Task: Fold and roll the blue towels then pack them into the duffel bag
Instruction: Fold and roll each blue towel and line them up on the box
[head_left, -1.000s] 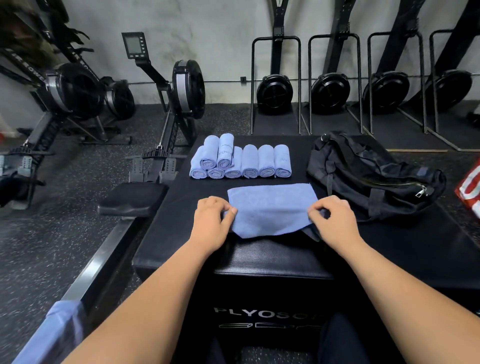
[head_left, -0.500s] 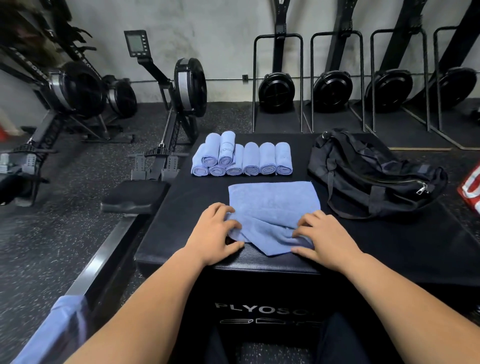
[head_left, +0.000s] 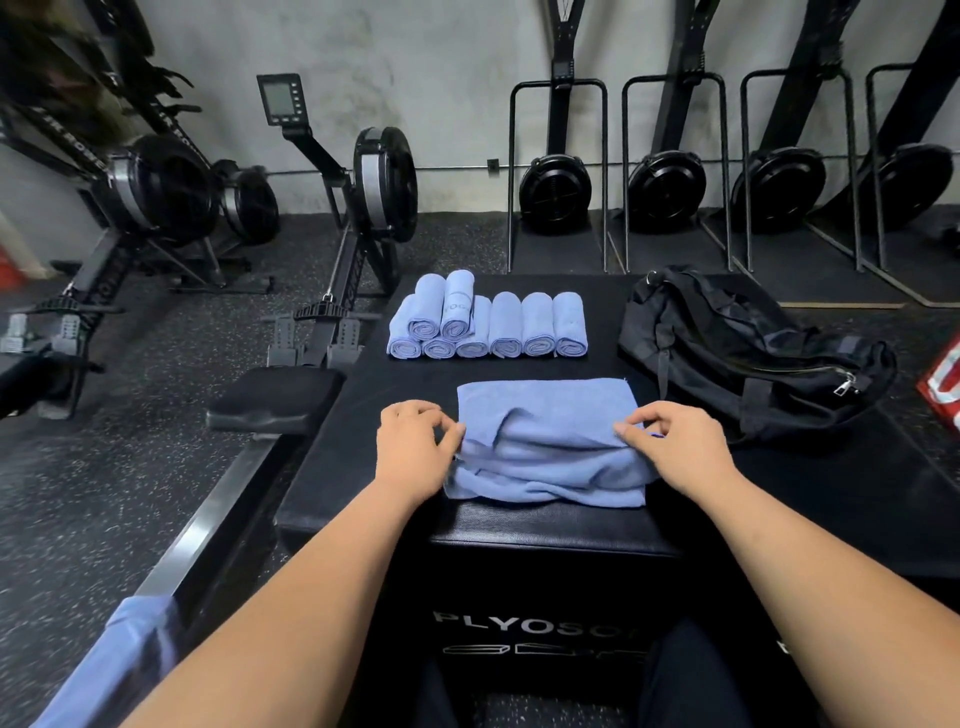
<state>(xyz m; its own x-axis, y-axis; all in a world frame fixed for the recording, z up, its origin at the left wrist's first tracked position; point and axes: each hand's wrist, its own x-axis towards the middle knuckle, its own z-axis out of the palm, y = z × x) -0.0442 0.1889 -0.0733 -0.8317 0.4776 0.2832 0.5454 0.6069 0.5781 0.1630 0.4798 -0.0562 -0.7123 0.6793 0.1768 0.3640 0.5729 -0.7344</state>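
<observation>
A blue towel (head_left: 545, 421) lies folded on the black plyo box (head_left: 545, 535), its near part bunched into a loose roll. My left hand (head_left: 415, 447) pinches the roll's left end. My right hand (head_left: 675, 447) pinches its right end. Behind it, several rolled blue towels (head_left: 488, 325) sit side by side, two stacked on top at the left. The black duffel bag (head_left: 748, 353) lies slumped at the right of the box, its zip shut as far as I can see.
A rowing machine seat (head_left: 275, 400) and rail (head_left: 208, 525) run along the left of the box. Another blue cloth (head_left: 114, 670) hangs at the bottom left. Upright rowers line the back wall. A red and white object (head_left: 943, 384) lies at the right edge.
Both hands have turned the towel's near edge over and moved it away from me, forming the first turns of a roll. The camera tilted slightly.
</observation>
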